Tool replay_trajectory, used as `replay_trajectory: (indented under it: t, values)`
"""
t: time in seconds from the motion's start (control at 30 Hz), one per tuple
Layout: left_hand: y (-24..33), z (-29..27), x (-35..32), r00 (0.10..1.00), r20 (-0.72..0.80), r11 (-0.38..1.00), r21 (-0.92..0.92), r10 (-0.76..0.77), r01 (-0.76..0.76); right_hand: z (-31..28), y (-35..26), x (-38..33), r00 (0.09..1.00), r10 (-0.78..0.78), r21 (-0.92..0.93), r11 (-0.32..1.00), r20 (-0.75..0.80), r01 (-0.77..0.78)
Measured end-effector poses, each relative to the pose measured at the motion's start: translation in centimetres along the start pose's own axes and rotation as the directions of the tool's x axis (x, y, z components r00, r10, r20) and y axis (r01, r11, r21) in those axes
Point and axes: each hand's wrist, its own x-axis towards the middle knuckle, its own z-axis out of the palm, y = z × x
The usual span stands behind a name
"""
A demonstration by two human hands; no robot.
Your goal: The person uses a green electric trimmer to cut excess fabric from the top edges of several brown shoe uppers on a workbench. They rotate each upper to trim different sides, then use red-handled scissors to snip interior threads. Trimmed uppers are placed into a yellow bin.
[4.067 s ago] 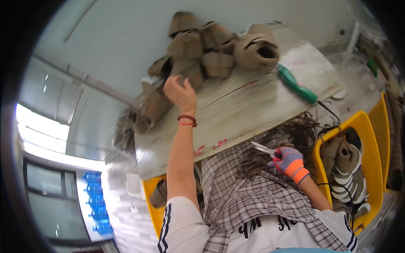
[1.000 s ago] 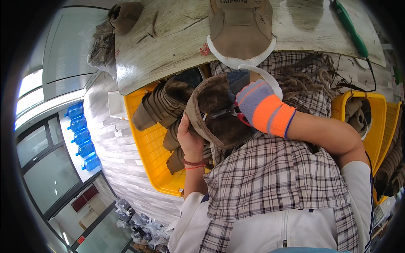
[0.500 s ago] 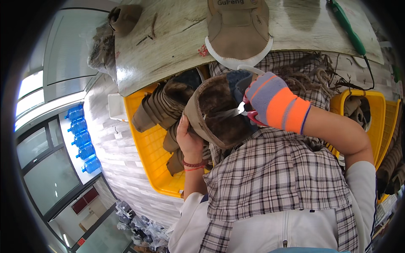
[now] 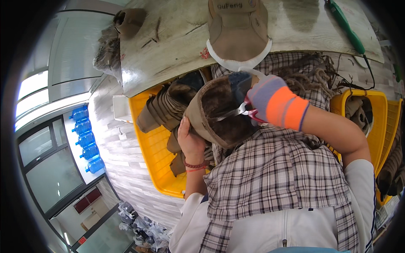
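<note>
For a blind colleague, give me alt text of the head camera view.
A left hand holds a brown fur-lined boot upper while the gloved right hand works scissors inside it. Yellow bins of uppers flank a checked apron; another upper lies on the table.

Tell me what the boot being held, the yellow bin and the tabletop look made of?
Boot: likely suede-like tan outside, dark fuzzy fleece lining showing inside.
Yellow bin: looks like moulded plastic, smooth and glossy, with ribbed walls.
Tabletop: pale wood-grain surface, scuffed; real wood or laminate, can't tell.

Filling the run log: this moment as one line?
left hand: holds brown boot upper | right hand, gloved: small scissors at its fleece lining | yellow crate below
</note>
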Motion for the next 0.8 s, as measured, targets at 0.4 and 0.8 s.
replay_trajectory:
  t: [0.4, 0.8]
  values:
    - [9.8, 19.6, -5.5, 0.018, 0.788, -0.346, 0.291, 0.616, -0.892, 6.1, 11.8, -8.6, 0.658, 0.643, 0.498, 0.75, -0.393, -0.436]
    - [-4.4, 53.6, 4.0, -0.207, 0.965, -0.665, -0.049, 0.162, -0.745, 8.8, 13.4, -9.6, 0.623, 0.666, 0.538, 0.728, -0.41, -0.425]
